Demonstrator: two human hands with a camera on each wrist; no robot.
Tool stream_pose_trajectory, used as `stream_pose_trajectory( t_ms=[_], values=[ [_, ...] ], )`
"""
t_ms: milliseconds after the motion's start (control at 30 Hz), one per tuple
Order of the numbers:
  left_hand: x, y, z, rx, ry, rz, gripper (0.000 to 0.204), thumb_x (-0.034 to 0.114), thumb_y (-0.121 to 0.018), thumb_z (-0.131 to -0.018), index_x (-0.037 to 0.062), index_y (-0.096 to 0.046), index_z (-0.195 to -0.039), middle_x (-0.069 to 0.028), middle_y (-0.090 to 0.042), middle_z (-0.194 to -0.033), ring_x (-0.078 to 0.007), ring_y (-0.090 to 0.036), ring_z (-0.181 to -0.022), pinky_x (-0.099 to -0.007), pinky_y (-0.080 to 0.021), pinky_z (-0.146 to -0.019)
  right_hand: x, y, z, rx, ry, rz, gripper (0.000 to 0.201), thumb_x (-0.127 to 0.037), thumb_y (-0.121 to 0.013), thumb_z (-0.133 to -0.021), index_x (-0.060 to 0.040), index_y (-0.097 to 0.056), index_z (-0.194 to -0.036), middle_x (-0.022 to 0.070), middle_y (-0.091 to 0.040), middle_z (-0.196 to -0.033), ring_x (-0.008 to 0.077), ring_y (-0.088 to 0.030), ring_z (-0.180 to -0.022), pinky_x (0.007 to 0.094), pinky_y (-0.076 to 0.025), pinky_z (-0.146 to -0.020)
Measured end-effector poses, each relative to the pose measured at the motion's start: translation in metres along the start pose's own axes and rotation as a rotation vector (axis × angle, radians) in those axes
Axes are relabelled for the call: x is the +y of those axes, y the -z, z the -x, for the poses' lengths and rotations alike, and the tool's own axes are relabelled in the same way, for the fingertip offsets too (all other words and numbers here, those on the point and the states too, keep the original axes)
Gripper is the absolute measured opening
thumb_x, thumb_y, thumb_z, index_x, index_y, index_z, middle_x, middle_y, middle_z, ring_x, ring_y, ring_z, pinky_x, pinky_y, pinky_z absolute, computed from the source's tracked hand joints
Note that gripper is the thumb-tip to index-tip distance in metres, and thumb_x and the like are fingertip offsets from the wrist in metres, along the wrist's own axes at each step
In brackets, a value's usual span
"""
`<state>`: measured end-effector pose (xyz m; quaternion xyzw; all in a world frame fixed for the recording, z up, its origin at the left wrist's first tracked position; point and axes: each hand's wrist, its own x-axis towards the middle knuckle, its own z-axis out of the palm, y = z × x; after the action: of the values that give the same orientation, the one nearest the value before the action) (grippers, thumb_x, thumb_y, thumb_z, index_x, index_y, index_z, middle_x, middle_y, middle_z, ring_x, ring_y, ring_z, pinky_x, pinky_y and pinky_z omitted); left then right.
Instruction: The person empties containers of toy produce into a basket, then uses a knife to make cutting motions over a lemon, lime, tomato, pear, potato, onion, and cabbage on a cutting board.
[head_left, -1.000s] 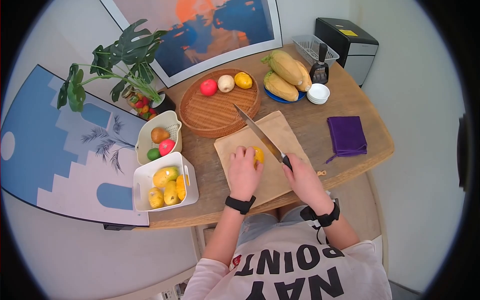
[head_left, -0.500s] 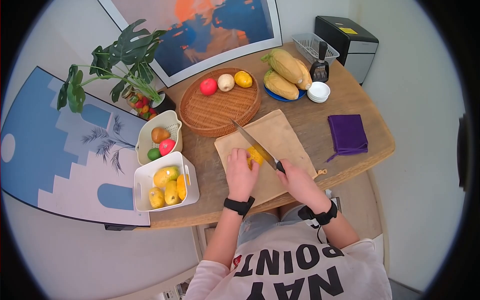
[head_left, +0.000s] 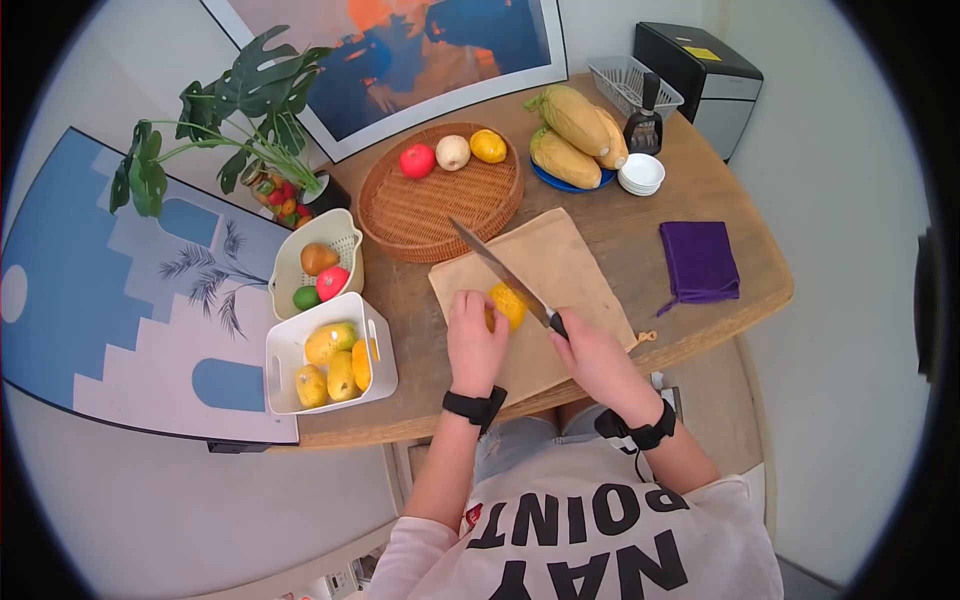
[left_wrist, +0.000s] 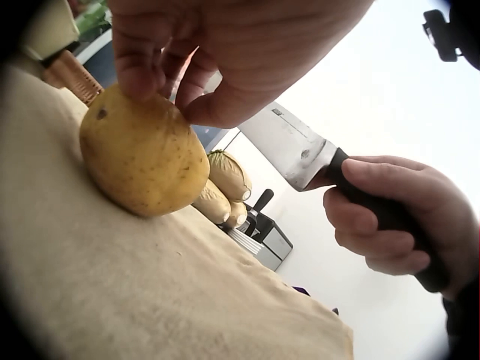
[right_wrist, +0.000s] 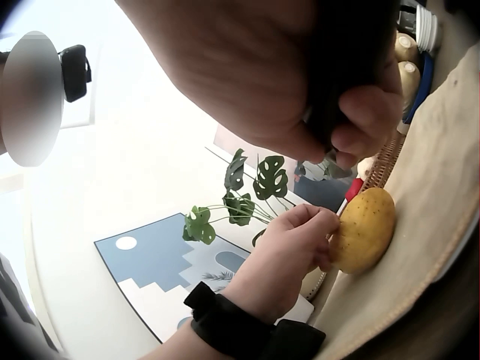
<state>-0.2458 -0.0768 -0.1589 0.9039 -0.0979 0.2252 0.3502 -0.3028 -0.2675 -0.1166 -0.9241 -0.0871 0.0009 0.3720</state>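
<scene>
A yellow potato point(left_wrist: 142, 154) with small dark specks lies on a tan cloth point(head_left: 560, 260). My left hand point(head_left: 476, 340) holds it from the left side, bent fingertips on its skin. In the head view part of the potato point(head_left: 508, 306) is hidden under those fingers. My right hand point(head_left: 603, 368) grips the black handle of a kitchen knife point(head_left: 500, 268), fingers wrapped round it. The blade points away and to the left, raised beside the potato, as the left wrist view shows the knife point(left_wrist: 289, 142) apart from it.
Behind the cloth stands a round wicker tray point(head_left: 430, 215) with fruit. On the left are a white bin point(head_left: 385, 365) of yellow produce and a cream basket point(head_left: 345, 240). Wrapped corn-like produce point(head_left: 575, 125) sits on a blue plate; a purple pouch point(head_left: 700, 262) lies right.
The knife came down onto the potato half a second ago and now is lifted off it. My left hand has shifted slightly left, leaving more of the potato showing.
</scene>
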Motion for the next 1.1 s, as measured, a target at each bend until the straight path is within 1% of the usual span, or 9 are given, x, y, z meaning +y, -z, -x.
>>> stream_pose_trajectory(
  t_ms=[100, 267, 367, 467, 567, 667, 967, 1067, 1100],
  values=[
    [-0.003, -0.001, -0.001, 0.008, 0.012, -0.004, 0.014, 0.001, -0.066, -0.084, 0.0006, -0.058, -0.095, -0.0163, -0.056, -0.098, -0.0352, -0.060, -0.087, -0.0403, -0.051, -0.076, 0.012, -0.010, -0.004, -0.029, 0.032, 0.064, 0.022, -0.019, -0.058, -0.101, -0.0017, -0.052, -0.112, 0.0239, -0.068, -0.089, 0.0442, -0.067, -0.084, 0.0544, -0.052, -0.070],
    [-0.011, -0.001, 0.003, 0.009, 0.090, 0.050, 0.013, 0.001, -0.067, -0.084, -0.0001, -0.058, -0.094, -0.0148, -0.056, -0.096, -0.0305, -0.059, -0.079, -0.0387, -0.051, -0.071, -0.007, 0.002, 0.000, 0.015, 0.045, -0.032, 0.021, -0.019, -0.057, -0.101, -0.0014, -0.051, -0.110, 0.0229, -0.068, -0.088, 0.0439, -0.067, -0.082, 0.0545, -0.052, -0.069],
    [-0.017, -0.002, 0.005, 0.034, 0.036, -0.009, 0.013, 0.001, -0.067, -0.084, -0.0005, -0.058, -0.093, -0.0145, -0.055, -0.095, -0.0294, -0.058, -0.076, -0.0385, -0.051, -0.069, 0.003, -0.012, -0.005, -0.046, 0.042, 0.081, 0.021, -0.018, -0.058, -0.101, -0.0015, -0.050, -0.110, 0.0228, -0.068, -0.089, 0.0438, -0.067, -0.082, 0.0542, -0.052, -0.069],
    [-0.016, -0.001, 0.006, 0.019, 0.052, -0.009, 0.013, 0.001, -0.068, -0.084, -0.0008, -0.058, -0.091, -0.0149, -0.055, -0.094, -0.0299, -0.057, -0.076, -0.0388, -0.050, -0.069, -0.007, 0.000, -0.001, -0.087, -0.004, 0.068, 0.020, -0.018, -0.057, -0.101, -0.0015, -0.050, -0.109, 0.0231, -0.068, -0.089, 0.0442, -0.067, -0.082, 0.0539, -0.052, -0.069],
    [-0.011, 0.000, 0.006, 0.022, 0.030, -0.016, 0.013, 0.002, -0.068, -0.083, -0.0009, -0.058, -0.090, -0.0152, -0.054, -0.093, -0.0301, -0.057, -0.076, -0.0394, -0.050, -0.069, -0.010, -0.003, 0.003, 0.017, 0.071, -0.021, 0.020, -0.017, -0.057, -0.101, -0.0006, -0.049, -0.106, 0.0237, -0.067, -0.088, 0.0449, -0.067, -0.082, 0.0543, -0.052, -0.069],
    [-0.011, -0.001, 0.006, 0.024, 0.031, -0.019, 0.013, 0.002, -0.069, -0.083, -0.0007, -0.058, -0.089, -0.0154, -0.054, -0.091, -0.0303, -0.057, -0.075, -0.0397, -0.050, -0.069, -0.002, -0.010, 0.001, -0.069, 0.033, 0.062, 0.020, -0.017, -0.057, -0.101, 0.0002, -0.049, -0.105, 0.0244, -0.067, -0.089, 0.0449, -0.067, -0.083, 0.0546, -0.052, -0.069],
    [-0.013, -0.001, 0.008, 0.039, 0.075, 0.006, 0.015, 0.002, -0.071, -0.082, -0.0010, -0.057, -0.086, -0.0140, -0.054, -0.089, -0.0268, -0.056, -0.070, -0.0373, -0.049, -0.065, -0.010, -0.004, 0.003, -0.048, 0.019, 0.048, 0.019, -0.017, -0.056, -0.101, -0.0001, -0.049, -0.105, 0.0244, -0.067, -0.089, 0.0442, -0.067, -0.082, 0.0541, -0.052, -0.068],
    [-0.015, -0.002, 0.009, 0.039, 0.085, 0.001, 0.014, 0.002, -0.071, -0.082, -0.0011, -0.057, -0.085, -0.0144, -0.054, -0.089, -0.0273, -0.057, -0.070, -0.0379, -0.049, -0.065, -0.013, -0.003, 0.002, 0.006, 0.037, 0.023, 0.020, -0.017, -0.057, -0.101, 0.0000, -0.049, -0.106, 0.0236, -0.068, -0.090, 0.0438, -0.068, -0.081, 0.0539, -0.053, -0.067],
    [-0.015, -0.002, 0.009, 0.043, 0.083, -0.004, 0.014, 0.002, -0.070, -0.082, -0.0012, -0.057, -0.085, -0.0146, -0.054, -0.089, -0.0276, -0.057, -0.070, -0.0381, -0.050, -0.065, -0.009, -0.007, 0.002, -0.021, 0.042, 0.050, 0.020, -0.017, -0.057, -0.101, 0.0000, -0.049, -0.106, 0.0233, -0.068, -0.090, 0.0438, -0.068, -0.081, 0.0539, -0.053, -0.067]
  ],
)
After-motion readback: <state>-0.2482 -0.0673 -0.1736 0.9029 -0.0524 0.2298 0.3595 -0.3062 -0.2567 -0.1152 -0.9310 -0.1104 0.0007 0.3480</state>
